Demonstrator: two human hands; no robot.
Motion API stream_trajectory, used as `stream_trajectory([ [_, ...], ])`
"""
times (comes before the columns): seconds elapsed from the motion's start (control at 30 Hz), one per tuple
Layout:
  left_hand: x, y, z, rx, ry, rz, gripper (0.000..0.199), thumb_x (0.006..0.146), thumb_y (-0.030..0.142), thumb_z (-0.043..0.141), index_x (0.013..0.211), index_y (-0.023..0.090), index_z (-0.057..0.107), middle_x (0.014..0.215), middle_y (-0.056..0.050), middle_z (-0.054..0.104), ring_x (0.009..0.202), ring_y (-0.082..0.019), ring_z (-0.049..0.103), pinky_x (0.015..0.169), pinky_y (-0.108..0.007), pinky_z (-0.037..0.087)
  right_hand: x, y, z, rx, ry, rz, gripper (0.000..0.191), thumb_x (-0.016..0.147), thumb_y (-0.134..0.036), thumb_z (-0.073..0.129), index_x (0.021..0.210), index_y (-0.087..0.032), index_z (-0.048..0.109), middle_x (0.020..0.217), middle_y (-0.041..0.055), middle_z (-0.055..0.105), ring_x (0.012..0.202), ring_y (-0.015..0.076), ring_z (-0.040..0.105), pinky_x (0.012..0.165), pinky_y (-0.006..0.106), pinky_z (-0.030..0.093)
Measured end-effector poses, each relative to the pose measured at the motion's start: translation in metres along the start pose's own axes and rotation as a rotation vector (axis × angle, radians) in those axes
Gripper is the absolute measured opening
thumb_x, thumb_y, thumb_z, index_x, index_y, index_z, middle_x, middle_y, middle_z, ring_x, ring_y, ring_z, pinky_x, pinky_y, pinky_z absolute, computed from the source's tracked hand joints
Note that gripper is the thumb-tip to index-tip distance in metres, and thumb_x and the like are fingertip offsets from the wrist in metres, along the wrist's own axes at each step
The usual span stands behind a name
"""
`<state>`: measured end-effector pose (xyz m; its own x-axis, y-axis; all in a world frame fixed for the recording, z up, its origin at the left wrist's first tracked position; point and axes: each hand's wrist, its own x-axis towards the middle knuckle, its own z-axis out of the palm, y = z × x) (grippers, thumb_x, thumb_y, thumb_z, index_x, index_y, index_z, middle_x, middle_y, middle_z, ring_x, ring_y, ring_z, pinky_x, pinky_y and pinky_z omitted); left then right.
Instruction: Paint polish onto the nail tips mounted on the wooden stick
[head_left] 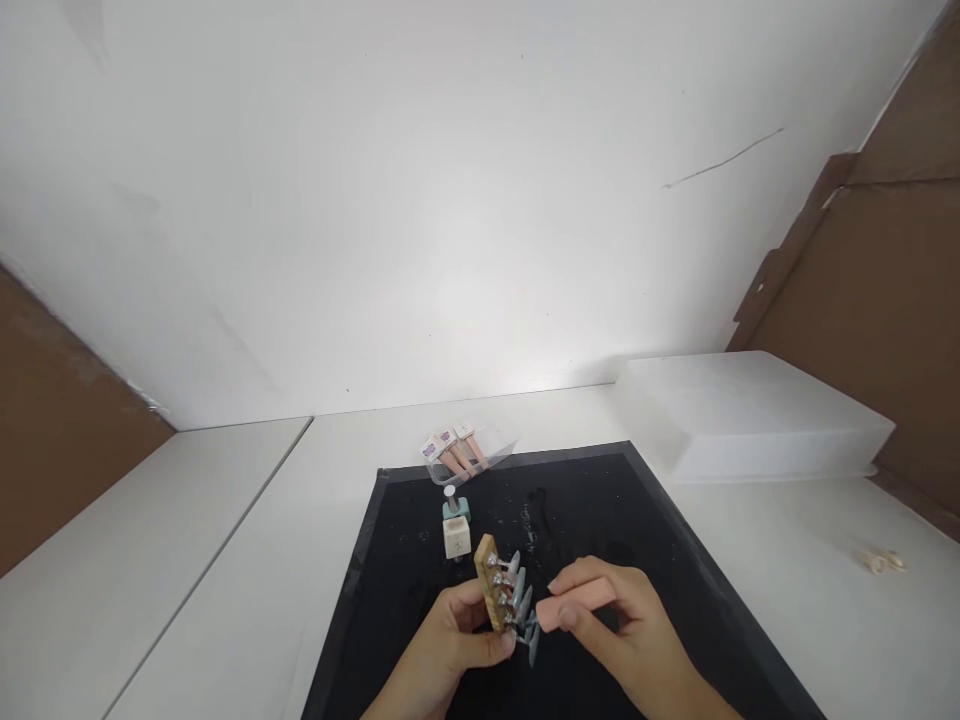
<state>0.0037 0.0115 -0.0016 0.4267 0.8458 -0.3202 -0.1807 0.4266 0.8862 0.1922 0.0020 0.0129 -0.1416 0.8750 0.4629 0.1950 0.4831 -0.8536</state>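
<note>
1. Head view: our left hand (459, 640) has its grip pinching a wooden strip (487, 585) with small grayish tips (523, 603) sticking out.
2. Our right hand's (626, 625) grip pinches a pink block (589, 598) right by the tips; we can't tell if they touch.
3. We hold both over a black mat (600, 505), near a white cube (457, 540).

box (757, 410) right of mat (600, 510) — tray (499, 448) at far edge

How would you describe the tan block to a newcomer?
Over the black mat, look at the left hand. It grips a narrow tan block; unlike the smooth pink piece in the right hand, this one carries a row of pointed greyish tips.
</note>
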Motion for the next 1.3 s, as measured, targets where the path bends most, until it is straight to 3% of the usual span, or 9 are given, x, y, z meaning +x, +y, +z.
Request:
stream_trajectory([
  [0.1,-0.001,-0.002,-0.001,-0.003,0.000,-0.012,0.022,0.054,0.022,0.079,0.074,0.018,0.071,0.067,0.003,0.059,0.066,-0.010,0.043,0.066,-0.023,0.032,0.002,0.001,0.002,-0.021,0.035,0.022,0.017,0.080,-0.023,0.061,0.066,-0.020,0.070,0.064,0.0039,0.073,0.052,0.0163,0.064,0.043,0.022,0.047],
  [0.23,-0.003,-0.005,-0.002,-0.017,0.006,-0.006,0.023,0.054,0.022,0.079,0.074,0.016,0.071,0.072,0.000,0.063,0.071,-0.012,0.048,0.069,-0.025,0.033,0.003,0.003,0.002,-0.046,0.143,0.074,0.022,0.081,-0.024,0.059,0.063,-0.018,0.070,0.067,0.0047,0.071,0.040,0.0110,0.055,0.035,0.020,0.041],
  [0.33,-0.003,-0.005,-0.002,-0.023,0.014,-0.006,0.024,0.054,0.022,0.079,0.075,0.016,0.071,0.073,0.000,0.063,0.071,-0.012,0.048,0.069,-0.025,0.033,0.002,0.005,0.001,-0.043,0.202,0.022,0.021,0.081,-0.022,0.060,0.062,-0.019,0.070,0.068,0.0035,0.070,0.042,0.0105,0.055,0.037,0.019,0.043],
  [0.47,0.000,-0.002,-0.001,-0.015,0.024,-0.011,0.021,0.055,0.021,0.079,0.073,0.017,0.071,0.069,0.002,0.061,0.067,-0.011,0.046,0.067,-0.024,0.032,-0.001,0.006,0.000,-0.005,0.109,-0.096,0.015,0.081,-0.020,0.060,0.069,-0.021,0.068,0.067,0.0024,0.071,0.059,0.0164,0.066,0.051,0.022,0.050],
  [0.6,0.002,-0.001,0.001,-0.005,0.003,-0.012,0.021,0.055,0.021,0.079,0.074,0.018,0.071,0.070,0.002,0.063,0.069,-0.011,0.047,0.068,-0.024,0.032,-0.004,0.007,0.001,-0.007,0.001,-0.105,0.010,0.082,-0.023,0.060,0.075,-0.020,0.066,0.064,0.0035,0.071,0.057,0.0182,0.066,0.047,0.023,0.049],
  [0.9,0.000,-0.007,0.000,-0.022,0.031,-0.017,0.023,0.052,0.022,0.080,0.073,0.017,0.073,0.070,0.000,0.064,0.070,-0.012,0.049,0.069,-0.024,0.033,-0.003,0.012,0.001,-0.080,0.172,0.010,0.022,0.083,-0.024,0.058,0.064,-0.020,0.068,0.068,0.0033,0.069,0.044,0.0123,0.058,0.035,0.020,0.039],
  [1.17,0.001,-0.005,0.000,-0.010,0.019,0.003,0.023,0.054,0.021,0.079,0.076,0.017,0.072,0.071,0.000,0.064,0.072,-0.013,0.049,0.070,-0.025,0.034,-0.005,0.010,0.001,-0.003,0.011,-0.081,0.014,0.082,-0.025,0.060,0.070,-0.020,0.067,0.065,0.0032,0.071,0.052,0.0163,0.063,0.045,0.023,0.047],
  [1.3,-0.001,-0.008,0.001,-0.043,0.013,-0.001,0.020,0.053,0.020,0.080,0.072,0.017,0.072,0.067,0.001,0.062,0.070,-0.012,0.049,0.069,-0.024,0.034,-0.004,0.009,0.002,-0.027,0.101,0.024,0.022,0.083,-0.026,0.059,0.064,-0.019,0.068,0.068,0.0046,0.071,0.049,0.0147,0.062,0.038,0.020,0.043],
])
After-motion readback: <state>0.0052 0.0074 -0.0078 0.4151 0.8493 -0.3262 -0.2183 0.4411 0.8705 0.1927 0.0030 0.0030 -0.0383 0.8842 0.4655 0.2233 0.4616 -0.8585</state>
